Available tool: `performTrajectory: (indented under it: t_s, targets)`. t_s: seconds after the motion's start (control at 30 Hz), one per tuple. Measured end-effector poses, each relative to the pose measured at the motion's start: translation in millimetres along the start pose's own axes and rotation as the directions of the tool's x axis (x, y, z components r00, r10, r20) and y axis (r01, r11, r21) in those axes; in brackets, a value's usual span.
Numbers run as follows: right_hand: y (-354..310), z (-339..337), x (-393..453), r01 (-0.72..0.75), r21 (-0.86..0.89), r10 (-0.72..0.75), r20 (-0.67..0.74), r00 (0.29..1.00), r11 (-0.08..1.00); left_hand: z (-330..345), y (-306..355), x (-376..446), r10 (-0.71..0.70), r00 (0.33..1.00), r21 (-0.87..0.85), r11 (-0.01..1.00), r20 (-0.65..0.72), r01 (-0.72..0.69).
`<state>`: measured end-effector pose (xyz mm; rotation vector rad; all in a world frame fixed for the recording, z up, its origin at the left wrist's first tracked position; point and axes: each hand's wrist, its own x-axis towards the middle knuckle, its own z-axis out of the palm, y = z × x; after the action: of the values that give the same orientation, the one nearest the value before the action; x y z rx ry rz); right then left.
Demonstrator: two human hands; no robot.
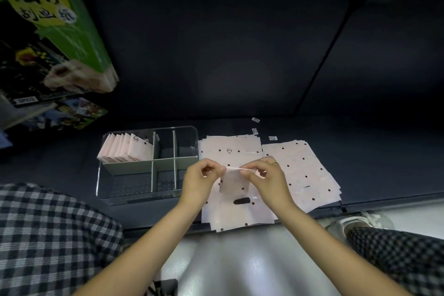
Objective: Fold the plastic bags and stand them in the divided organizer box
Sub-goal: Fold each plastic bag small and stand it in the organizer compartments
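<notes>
Two hands pinch one folded bag [232, 181] by its top edge, left hand [201, 179] and right hand [269, 175] close together, above a flat stack [236, 214] just right of the organizer [147, 166]. Folded bags [125, 150] stand in its far-left compartment.

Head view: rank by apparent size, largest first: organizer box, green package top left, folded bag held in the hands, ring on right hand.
1. green package, though it sits nearer the camera, so its lead over the box is unsure
2. organizer box
3. folded bag, pinched by left hand and right hand
4. ring
</notes>
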<state>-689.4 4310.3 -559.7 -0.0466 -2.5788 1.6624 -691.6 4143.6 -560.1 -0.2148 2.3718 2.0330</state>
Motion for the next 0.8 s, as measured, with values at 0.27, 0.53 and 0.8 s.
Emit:
performTrajectory:
  t_s: [0.27,0.53,0.8]
  targets:
    - [-31,10,18,0.049,-0.030,-0.044,0.154,0.987,0.998,-35,9,18,0.256,0.953,0.391,0.870,0.160,-0.300]
    - [-68,46,54,0.233,-0.332,-0.041,0.496,0.867,0.914,-87,18,50,0.111,0.931,0.204,0.960,0.348,-0.191]
    - [-80,114,105,0.097,-0.272,0.019,0.395,0.919,0.958,-155,-26,93,-0.050,0.987,0.476,0.879,0.155,-0.031]
